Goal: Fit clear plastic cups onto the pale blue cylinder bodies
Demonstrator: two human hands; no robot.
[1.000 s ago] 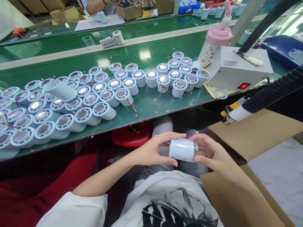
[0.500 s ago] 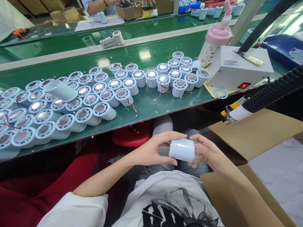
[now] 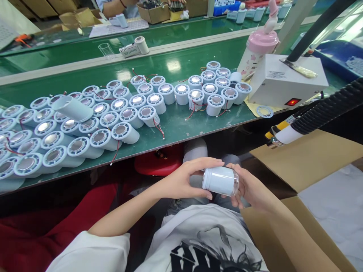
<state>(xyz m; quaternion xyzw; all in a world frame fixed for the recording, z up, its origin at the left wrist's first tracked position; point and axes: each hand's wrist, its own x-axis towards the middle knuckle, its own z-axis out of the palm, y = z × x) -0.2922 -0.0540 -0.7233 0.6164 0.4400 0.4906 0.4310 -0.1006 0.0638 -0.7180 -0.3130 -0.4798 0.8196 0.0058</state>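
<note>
A pale blue cylinder with a clear cover around it lies sideways between my hands, above my lap. My left hand grips its ringed left end between thumb and fingers. Around the clear right end curl the fingers of my right hand; part of them is hidden behind the cylinder. On the green bench stand many similar pale blue cylinders with round metallic centres, some with thin red and black wires. One hollow pale blue tube lies tilted on top of the left group.
At the right are a white box with a red switch, a pink-lidded bottle, a black ribbed hose and an open cardboard box. A red stool sits under the bench edge. Another person's arm shows across the bench.
My right hand's fingers have shifted around the clear end of the cylinder, showing more of its rim. My left hand has stayed in place.
</note>
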